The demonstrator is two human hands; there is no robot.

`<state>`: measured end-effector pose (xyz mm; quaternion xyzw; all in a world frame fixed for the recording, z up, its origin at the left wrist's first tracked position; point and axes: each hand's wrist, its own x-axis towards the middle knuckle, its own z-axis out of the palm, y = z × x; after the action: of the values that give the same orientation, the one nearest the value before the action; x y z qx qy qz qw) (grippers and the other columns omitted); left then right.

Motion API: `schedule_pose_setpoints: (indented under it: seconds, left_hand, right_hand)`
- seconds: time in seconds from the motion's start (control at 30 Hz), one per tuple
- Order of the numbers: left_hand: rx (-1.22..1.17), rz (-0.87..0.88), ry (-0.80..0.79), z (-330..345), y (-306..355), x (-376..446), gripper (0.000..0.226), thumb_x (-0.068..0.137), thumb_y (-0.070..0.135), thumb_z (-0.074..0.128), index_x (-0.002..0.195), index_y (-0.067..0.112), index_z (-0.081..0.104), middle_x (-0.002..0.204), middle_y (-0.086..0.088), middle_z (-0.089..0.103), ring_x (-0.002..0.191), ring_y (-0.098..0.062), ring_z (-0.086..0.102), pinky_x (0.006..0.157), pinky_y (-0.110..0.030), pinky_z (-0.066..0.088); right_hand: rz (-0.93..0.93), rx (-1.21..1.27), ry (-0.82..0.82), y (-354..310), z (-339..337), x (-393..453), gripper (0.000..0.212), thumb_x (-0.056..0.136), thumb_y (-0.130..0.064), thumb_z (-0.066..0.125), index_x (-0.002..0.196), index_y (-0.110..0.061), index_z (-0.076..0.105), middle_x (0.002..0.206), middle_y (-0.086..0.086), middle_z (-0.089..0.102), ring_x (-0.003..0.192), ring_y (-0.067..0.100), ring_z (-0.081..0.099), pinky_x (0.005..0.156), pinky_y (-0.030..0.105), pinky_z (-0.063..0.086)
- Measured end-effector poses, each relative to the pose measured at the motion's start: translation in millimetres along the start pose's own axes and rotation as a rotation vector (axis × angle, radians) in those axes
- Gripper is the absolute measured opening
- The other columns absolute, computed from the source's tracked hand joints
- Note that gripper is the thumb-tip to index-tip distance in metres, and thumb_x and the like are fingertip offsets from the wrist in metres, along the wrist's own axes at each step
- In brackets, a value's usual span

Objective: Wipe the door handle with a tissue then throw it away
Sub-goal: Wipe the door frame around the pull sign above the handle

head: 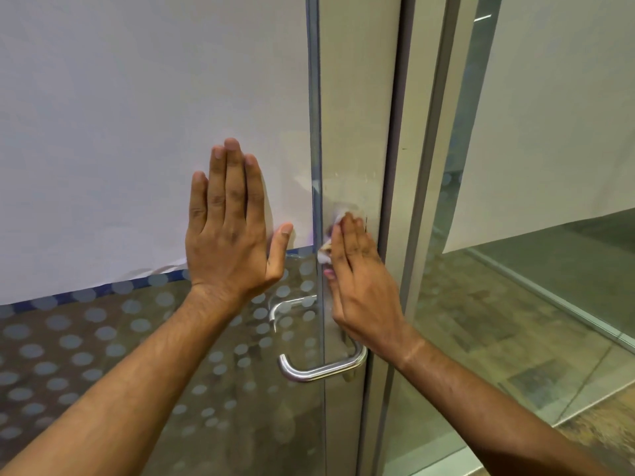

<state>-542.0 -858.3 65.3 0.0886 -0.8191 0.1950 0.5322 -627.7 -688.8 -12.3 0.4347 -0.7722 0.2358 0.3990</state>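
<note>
Two bare hands were in view against one frosted glass door (103,97). The left hand (228,231) lay flat on the white film covering the glass, its four fingers (233,180) straight, close together and pointing up, the thumb spread out to the right; it held nothing. The right hand (360,280) pressed one crumpled white tissue (324,257) against the door's edge, and the tissue showed only as small bits peeping out beyond the fingertips and at the left side of the fingers, the rest hidden beneath the palm. Those fingers were laid together and bent lightly over the tissue rather than spread.

One brushed steel U-shaped door handle (319,371) was seen on the near side, its curved lower bar below the right wrist and its upper part hidden behind that hand. A second metal handle (285,305) showed dimly through the glass, below the left thumb and between the two wrists; whether it was a reflection could not be told. Below the left palm ran one blue strip (86,297) along the film's lower edge, and under it many pale round dots (68,341) were scattered over the clear glass. To the right of the right fingers stood one grey metal door frame (426,166). No container appeared anywhere.
</note>
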Motion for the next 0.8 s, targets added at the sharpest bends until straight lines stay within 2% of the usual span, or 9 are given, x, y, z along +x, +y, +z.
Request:
schedule_pose_setpoints:
  seconds: [0.07, 0.17, 0.23, 0.33, 0.4, 0.5, 0.63, 0.73, 0.8]
  left_hand:
    - [0.005, 0.000, 0.000, 0.2, -0.3, 0.1, 0.089, 0.094, 0.049, 0.044, 0.155, -0.006, 0.009, 0.160, -0.031, 0.012, 0.149, -0.040, 0.005, 0.123, -0.043, -0.007]
    - [-0.003, -0.003, -0.002, 0.4, 0.7, 0.0, 0.089, 0.094, 0.049, 0.044, 0.154, -0.006, 0.010, 0.160, -0.031, 0.012, 0.150, -0.040, 0.005, 0.123, -0.043, -0.008]
    - [-0.008, -0.004, 0.000, 0.2, -0.1, -0.1, 0.088, 0.095, 0.049, 0.044, 0.155, -0.006, 0.010, 0.160, -0.031, 0.012, 0.150, -0.040, 0.006, 0.123, -0.042, -0.008]
    - [-0.006, -0.003, 0.003, 0.4, -0.6, 0.2, 0.088, 0.095, 0.049, 0.044, 0.155, -0.006, 0.009, 0.160, -0.031, 0.012, 0.150, -0.040, 0.006, 0.123, -0.043, -0.008]
    - [-0.005, -0.003, 0.003, 0.4, -0.8, 0.4, 0.088, 0.095, 0.049, 0.044, 0.155, -0.006, 0.010, 0.160, -0.031, 0.012, 0.150, -0.040, 0.006, 0.123, -0.042, -0.008]
    - [-0.007, -0.005, 0.005, 0.6, -0.3, 0.3, 0.088, 0.094, 0.048, 0.045, 0.154, -0.006, 0.010, 0.160, -0.031, 0.012, 0.150, -0.040, 0.006, 0.123, -0.043, -0.008]
    - [-0.011, 0.001, 0.003, 0.6, -0.3, 0.1, 0.089, 0.094, 0.048, 0.045, 0.155, -0.006, 0.009, 0.160, -0.031, 0.012, 0.150, -0.040, 0.006, 0.123, -0.043, -0.008]
    - [-0.007, -0.004, 0.002, 1.0, -0.5, 0.1, 0.089, 0.094, 0.049, 0.044, 0.155, -0.006, 0.009, 0.160, -0.031, 0.012, 0.150, -0.040, 0.005, 0.123, -0.043, -0.008]
    - [-0.010, -0.003, 0.003, 0.8, -0.1, -0.2, 0.089, 0.094, 0.049, 0.044, 0.154, -0.006, 0.009, 0.160, -0.031, 0.012, 0.149, -0.040, 0.005, 0.123, -0.042, -0.009]
  right_hand:
    - [0.045, 0.005, 0.020, 1.7, -3.6, 1.8, 0.061, 0.100, -0.018, 0.039, 0.149, 0.010, 0.015, 0.160, 0.024, 0.009, 0.151, 0.032, 0.005, 0.119, 0.050, 0.021]
    - [0.183, 0.076, 0.146, -8.7, -16.0, 38.0, 0.063, 0.103, -0.016, 0.038, 0.150, 0.008, 0.004, 0.160, 0.020, -0.006, 0.151, 0.029, -0.005, 0.123, 0.044, 0.009]
    - [0.171, 0.069, 0.197, -14.8, -16.0, 55.3, 0.060, 0.104, -0.017, 0.038, 0.149, 0.010, 0.010, 0.159, 0.022, -0.001, 0.150, 0.033, 0.001, 0.123, 0.044, 0.011]
    - [0.007, -0.032, 0.134, -5.8, -4.8, 33.9, 0.053, 0.102, -0.011, 0.042, 0.147, 0.010, 0.023, 0.157, 0.027, 0.017, 0.149, 0.036, 0.013, 0.122, 0.045, 0.018]
    - [-0.067, -0.104, 0.042, 7.7, 2.8, 0.4, 0.054, 0.096, -0.001, 0.042, 0.147, 0.010, 0.026, 0.156, 0.027, 0.020, 0.148, 0.037, 0.015, 0.121, 0.045, 0.019]
    - [-0.015, -0.141, 0.002, 13.9, 3.4, -22.8, 0.064, 0.087, 0.007, 0.042, 0.148, 0.009, 0.021, 0.157, 0.027, 0.016, 0.149, 0.036, 0.012, 0.123, 0.041, 0.014]
    - [0.206, -0.034, 0.130, -6.8, -9.5, 22.7, 0.063, 0.092, 0.006, 0.036, 0.150, 0.008, 0.012, 0.158, 0.020, 0.000, 0.150, 0.031, -0.001, 0.123, 0.041, 0.012]
    - [0.121, -0.058, 0.112, -9.2, -1.5, 12.6, 0.060, 0.089, 0.005, 0.026, 0.149, 0.008, 0.023, 0.158, 0.021, 0.010, 0.149, 0.033, 0.009, 0.120, 0.043, 0.023]
    - [0.009, -0.135, 0.020, -6.8, 10.8, -22.6, 0.063, 0.085, 0.010, 0.035, 0.148, 0.005, 0.030, 0.157, 0.021, 0.020, 0.148, 0.033, 0.018, 0.118, 0.041, 0.027]
